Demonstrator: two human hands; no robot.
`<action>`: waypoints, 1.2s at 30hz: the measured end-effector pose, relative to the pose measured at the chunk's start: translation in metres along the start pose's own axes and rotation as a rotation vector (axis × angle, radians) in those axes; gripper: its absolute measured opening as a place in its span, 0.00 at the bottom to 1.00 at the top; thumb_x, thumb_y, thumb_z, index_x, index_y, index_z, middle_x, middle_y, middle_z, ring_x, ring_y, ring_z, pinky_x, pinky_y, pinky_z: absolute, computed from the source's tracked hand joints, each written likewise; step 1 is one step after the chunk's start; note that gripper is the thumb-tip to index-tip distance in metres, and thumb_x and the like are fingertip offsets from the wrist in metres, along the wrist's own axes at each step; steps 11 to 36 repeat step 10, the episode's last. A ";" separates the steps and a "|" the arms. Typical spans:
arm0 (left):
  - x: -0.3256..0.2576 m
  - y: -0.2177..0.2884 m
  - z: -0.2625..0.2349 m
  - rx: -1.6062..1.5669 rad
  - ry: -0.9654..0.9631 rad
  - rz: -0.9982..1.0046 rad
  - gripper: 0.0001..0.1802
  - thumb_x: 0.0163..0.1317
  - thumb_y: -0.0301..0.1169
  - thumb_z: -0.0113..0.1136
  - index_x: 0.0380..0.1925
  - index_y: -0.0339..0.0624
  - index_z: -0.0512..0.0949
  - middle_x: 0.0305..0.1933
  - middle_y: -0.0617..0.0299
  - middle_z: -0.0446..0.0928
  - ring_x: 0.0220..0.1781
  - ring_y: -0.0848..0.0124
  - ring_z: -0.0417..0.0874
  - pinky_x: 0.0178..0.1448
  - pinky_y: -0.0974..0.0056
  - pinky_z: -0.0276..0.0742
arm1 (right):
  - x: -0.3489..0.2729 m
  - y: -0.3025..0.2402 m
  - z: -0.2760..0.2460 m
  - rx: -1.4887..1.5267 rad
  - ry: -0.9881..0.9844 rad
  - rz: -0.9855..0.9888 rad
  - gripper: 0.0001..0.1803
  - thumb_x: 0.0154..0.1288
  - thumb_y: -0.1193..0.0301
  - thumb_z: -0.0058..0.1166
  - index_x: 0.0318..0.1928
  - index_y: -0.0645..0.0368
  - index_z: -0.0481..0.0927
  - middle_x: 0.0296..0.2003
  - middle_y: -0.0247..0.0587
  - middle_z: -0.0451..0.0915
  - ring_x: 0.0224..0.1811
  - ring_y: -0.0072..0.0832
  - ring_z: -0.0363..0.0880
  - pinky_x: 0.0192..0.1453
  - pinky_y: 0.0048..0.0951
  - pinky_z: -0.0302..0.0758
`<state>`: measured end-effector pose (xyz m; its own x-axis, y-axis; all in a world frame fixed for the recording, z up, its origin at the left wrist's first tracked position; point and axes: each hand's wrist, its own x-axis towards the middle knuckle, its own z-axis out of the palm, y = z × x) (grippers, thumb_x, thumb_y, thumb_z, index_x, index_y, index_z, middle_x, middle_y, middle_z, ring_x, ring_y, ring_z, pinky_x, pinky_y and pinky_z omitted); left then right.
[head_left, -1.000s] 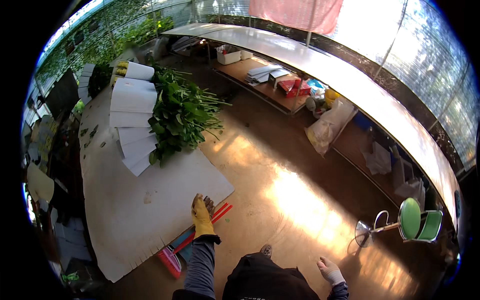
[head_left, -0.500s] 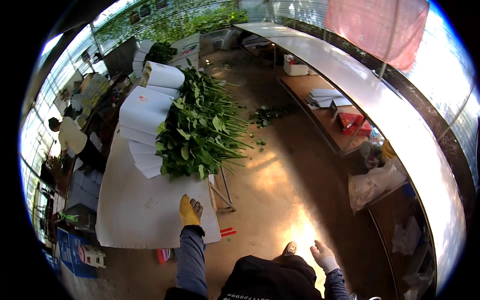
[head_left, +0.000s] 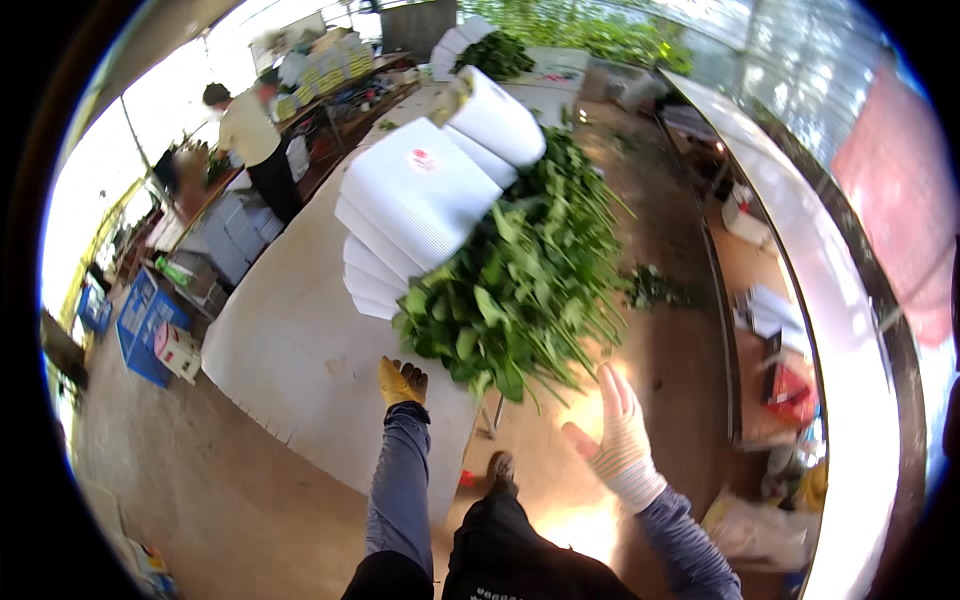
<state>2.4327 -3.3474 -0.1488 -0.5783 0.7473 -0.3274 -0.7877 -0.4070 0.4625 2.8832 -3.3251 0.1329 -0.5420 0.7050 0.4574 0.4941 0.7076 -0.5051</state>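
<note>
A yellow work glove with dark fingers covers my left hand (head_left: pixel 403 382). It hovers over the near part of the pale tabletop (head_left: pixel 300 370), its fingers loosely bent and nothing visible in them. My right hand (head_left: pixel 620 440) has a striped glove around palm and wrist and bare fingertips. Its fingers are stretched out and the thumb stands apart, just short of the cut stems. Between and beyond my hands lies a pile of leafy green stems (head_left: pixel 500 290), their heads wrapped in overlapping white paper sleeves (head_left: pixel 420 190). The wraps hide most of the flower heads.
Another wrapped bunch (head_left: pixel 495 55) lies at the table's far end. A person (head_left: pixel 255 140) works at a bench on the left, near a blue crate (head_left: pixel 150 330) and a small stool (head_left: pixel 178 350). Along the right runs a long shelf (head_left: pixel 775 170). Fallen leaves (head_left: pixel 655 288) litter the aisle.
I have stepped closer and turned left, so the stems and table look nearer and further right. My right hand has risen and reached forward toward the stem ends. My left hand remains over the table.
</note>
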 end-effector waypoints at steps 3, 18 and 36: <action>0.039 -0.060 0.068 -0.066 0.404 -0.034 0.37 0.69 0.61 0.56 0.67 0.48 0.69 0.50 0.51 0.79 0.49 0.57 0.79 0.58 0.51 0.75 | 0.077 -0.011 0.034 0.074 0.030 0.056 0.55 0.63 0.64 0.71 0.81 0.66 0.49 0.78 0.62 0.53 0.80 0.54 0.56 0.82 0.49 0.57; 0.071 -0.079 0.123 -0.121 0.103 0.024 0.33 0.75 0.57 0.46 0.61 0.39 0.77 0.57 0.49 0.84 0.54 0.49 0.86 0.61 0.48 0.84 | 0.231 0.008 0.123 -0.163 0.135 -0.109 0.64 0.58 0.51 0.75 0.80 0.69 0.47 0.78 0.69 0.50 0.80 0.63 0.52 0.82 0.55 0.55; 0.071 -0.079 0.123 -0.121 0.103 0.024 0.33 0.75 0.57 0.46 0.61 0.39 0.77 0.57 0.49 0.84 0.54 0.49 0.86 0.61 0.48 0.84 | 0.231 0.008 0.123 -0.163 0.135 -0.109 0.64 0.58 0.51 0.75 0.80 0.69 0.47 0.78 0.69 0.50 0.80 0.63 0.52 0.82 0.55 0.55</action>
